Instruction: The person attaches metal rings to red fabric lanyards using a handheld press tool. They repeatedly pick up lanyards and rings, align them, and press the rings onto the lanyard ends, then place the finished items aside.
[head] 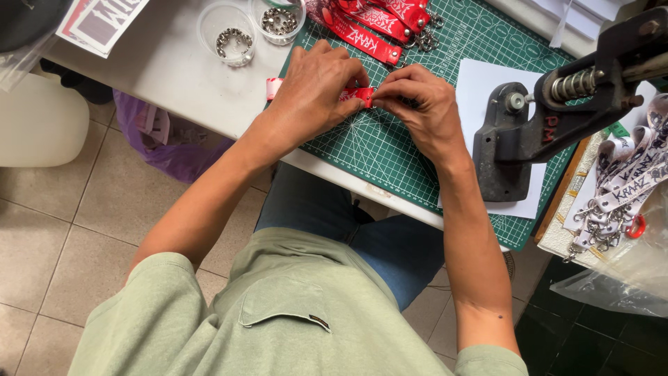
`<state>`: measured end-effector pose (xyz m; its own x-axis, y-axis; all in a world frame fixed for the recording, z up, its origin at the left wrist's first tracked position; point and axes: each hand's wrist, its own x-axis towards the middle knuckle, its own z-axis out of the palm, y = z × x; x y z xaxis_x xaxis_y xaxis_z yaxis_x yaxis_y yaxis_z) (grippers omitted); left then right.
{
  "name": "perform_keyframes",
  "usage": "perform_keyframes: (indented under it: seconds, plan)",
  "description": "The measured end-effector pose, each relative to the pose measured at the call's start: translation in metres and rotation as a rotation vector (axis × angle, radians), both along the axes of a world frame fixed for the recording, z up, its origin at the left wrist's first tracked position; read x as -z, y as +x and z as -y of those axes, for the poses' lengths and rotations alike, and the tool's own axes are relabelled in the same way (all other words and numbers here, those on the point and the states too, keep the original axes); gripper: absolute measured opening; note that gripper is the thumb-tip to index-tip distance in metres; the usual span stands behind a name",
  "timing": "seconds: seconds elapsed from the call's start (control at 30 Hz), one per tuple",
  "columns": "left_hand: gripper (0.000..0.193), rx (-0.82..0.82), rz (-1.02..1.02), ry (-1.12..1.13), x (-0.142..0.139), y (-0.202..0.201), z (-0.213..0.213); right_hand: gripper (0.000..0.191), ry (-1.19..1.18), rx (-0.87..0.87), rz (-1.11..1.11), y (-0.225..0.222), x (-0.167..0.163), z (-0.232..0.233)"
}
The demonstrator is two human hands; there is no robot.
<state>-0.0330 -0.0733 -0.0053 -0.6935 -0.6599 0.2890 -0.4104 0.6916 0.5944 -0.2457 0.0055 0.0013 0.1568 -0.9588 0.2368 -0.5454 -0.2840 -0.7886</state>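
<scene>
Olive-green shirt fabric point(292, 313) fills the bottom of the view, closest to the camera, with blue jeans point(390, 244) below the counter's edge. Both forearms reach forward from it to a small red strap point(357, 94), which lies between the two hands on a green cutting mat point(376, 150).

Fingers point(362, 78) of the left hand point(316, 87) are pressed together, pinching the strap's left part; a pale end of the strap pokes out beyond that hand. The right hand point(421, 97) pinches the strap's right end, its fingertips bunched tight. The strap's long axis runs left to right, and both hands touch it, neither one nearer than the other.

Farther back on the mat lies a bundle of red straps point(376, 24) with white lettering and metal clasps. Left of them, on the white counter point(174, 69), stand two clear round tubs: the nearer tub point(226, 31) holds a small heap of silver metal rings or eyelets, and the far tub point(278, 17) holds more of the same. To the right, on a white sheet point(487, 90), stands a black hand press point(550, 118) with a spring and lever. Beyond it, at the right edge, hangs a bundle of white straps point(626, 188) with metal clasps. Beneath the counter, a purple bag point(167, 143) rests on a tiled floor point(62, 230).
</scene>
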Motion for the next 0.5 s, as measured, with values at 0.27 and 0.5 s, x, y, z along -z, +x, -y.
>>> perform_keyframes:
  seconds: [0.27, 0.5]
  plan:
    - [0.02, 0.029, -0.065, 0.061, 0.009, -0.003, 0.003, 0.015, -0.046, 0.001, -0.059, 0.002, 0.0, 0.002]
    - [0.019, 0.04, -0.179, 0.19, 0.009, -0.007, 0.001, 0.022, -0.014, 0.03, -0.08, 0.003, 0.002, 0.004]
